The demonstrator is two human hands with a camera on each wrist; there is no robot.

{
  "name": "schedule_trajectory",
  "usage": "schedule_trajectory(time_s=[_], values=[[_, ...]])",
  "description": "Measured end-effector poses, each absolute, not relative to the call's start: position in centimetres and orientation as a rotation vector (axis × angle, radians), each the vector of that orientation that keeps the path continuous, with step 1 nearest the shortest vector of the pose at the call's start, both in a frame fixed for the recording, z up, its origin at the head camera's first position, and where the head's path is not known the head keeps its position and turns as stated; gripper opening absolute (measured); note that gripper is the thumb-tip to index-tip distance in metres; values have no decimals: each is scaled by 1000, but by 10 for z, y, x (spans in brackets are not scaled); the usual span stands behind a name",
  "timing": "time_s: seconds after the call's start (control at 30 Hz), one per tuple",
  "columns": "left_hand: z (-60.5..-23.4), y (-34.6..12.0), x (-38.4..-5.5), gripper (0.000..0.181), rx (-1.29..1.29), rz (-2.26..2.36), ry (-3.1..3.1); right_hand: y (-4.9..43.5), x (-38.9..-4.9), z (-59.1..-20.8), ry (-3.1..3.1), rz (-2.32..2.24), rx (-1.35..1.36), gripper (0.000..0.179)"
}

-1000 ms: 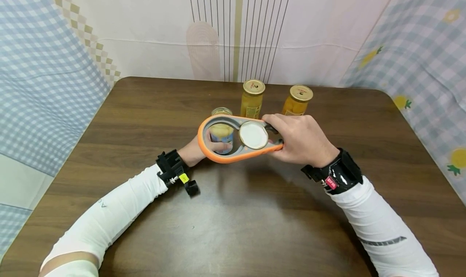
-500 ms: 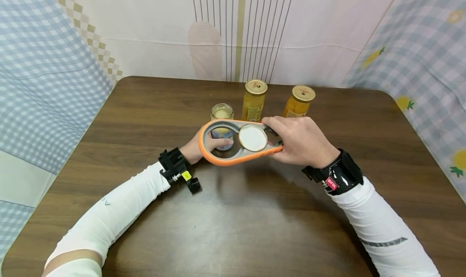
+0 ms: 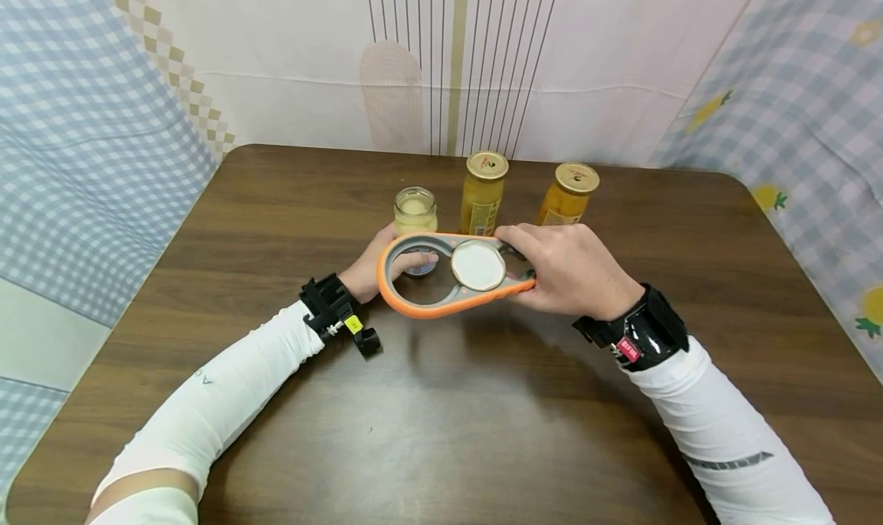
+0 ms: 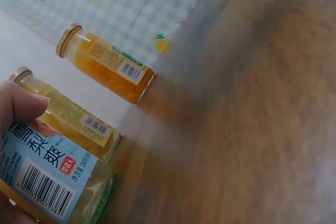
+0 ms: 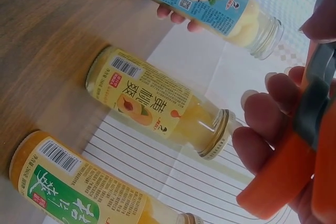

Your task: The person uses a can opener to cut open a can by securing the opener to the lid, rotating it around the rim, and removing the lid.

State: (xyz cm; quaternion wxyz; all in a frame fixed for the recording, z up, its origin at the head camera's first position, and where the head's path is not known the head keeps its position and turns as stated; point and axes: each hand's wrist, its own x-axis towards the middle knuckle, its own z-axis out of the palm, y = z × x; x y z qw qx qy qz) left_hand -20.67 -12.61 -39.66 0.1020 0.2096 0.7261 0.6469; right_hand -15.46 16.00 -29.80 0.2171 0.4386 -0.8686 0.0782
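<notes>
My left hand (image 3: 372, 268) grips a glass jar (image 3: 415, 212) with a blue label and pale fruit inside. Its threaded mouth is bare, without a lid, as the right wrist view also shows on the blue-labelled jar (image 5: 210, 6). In my right hand (image 3: 572, 268) I hold an orange and grey jar opener (image 3: 414, 313) by its handles, above the table. A round lid (image 3: 478, 265), white underside up, sits in the opener's smaller opening. From the head view, the opener's large loop overlaps my left thumb and the jar's lower part.
Behind the opener stand two lidded jars on the wooden table (image 3: 310, 203): a yellow-labelled jar (image 3: 481, 195) in the middle and an orange-filled jar (image 3: 569, 194) to its right. A patterned cloth (image 3: 290, 65) hangs behind the table's back edge.
My left hand has moved the blue-labelled jar away from me, so its bare mouth now shows clear beyond the opener. The right hand, opener and lid have stayed almost in place.
</notes>
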Motion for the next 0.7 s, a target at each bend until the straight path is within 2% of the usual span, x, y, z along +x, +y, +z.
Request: schedule_trajectory(time_s=[0.13,0.27,0.5,0.7], values=[[-398,-128,-209,15,638,1951,2118,160,-155,-298,-2410,207,1217,54],[-398,-129,-211,17,616,1959,2114,159,-155,-298,-2411,211,1217,55],[-398,-134,-213,44,479,2009,2097,158,-154,-299,-2416,221,1237,53],[-400,-137,-217,64,506,2058,2026,158,-154,-301,-2419,221,1241,55]])
